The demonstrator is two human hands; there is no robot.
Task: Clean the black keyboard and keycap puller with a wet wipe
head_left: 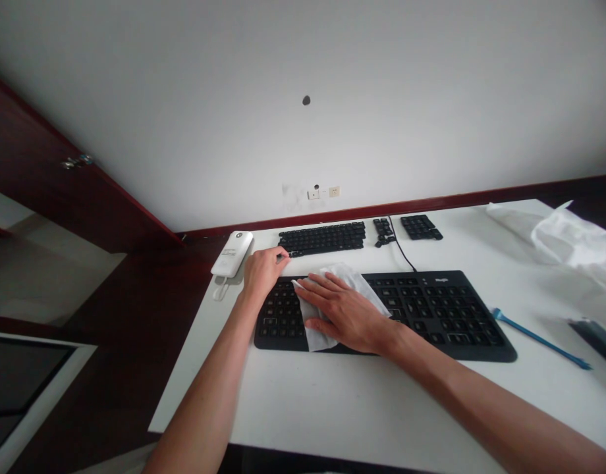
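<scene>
1. My right hand (345, 311) lies flat and open on a white wipe (315, 332). It is pressing down, not clenched. Its fingers point to the left.

2. The wipe sits on the left half of a big black keyboard (446, 316). The keyboard lies flat on the white bench (204, 375), with its keys up. Its long side runs from left to right, and a black cable (404, 253) leaves its far edge and goes away from me.

3. My left hand (266, 273) is curled up, just past the keyboard's far left corner. Its fingertips (285, 255) touch the near edge of a black strip of keys (323, 238). I cannot tell if they pinch it.

4. Things could go wrong here. If I push hard, the wipe could catch on a key and tear. If my left hand slips, the strip could slide or loose keys could fall.

5. To the right of the strip are two small black blocks of keys (420, 227). Further left is a white power bank (232, 253). On the right lie a blue plastic stick (540, 339) and a white plastic bag (572, 240).
</scene>
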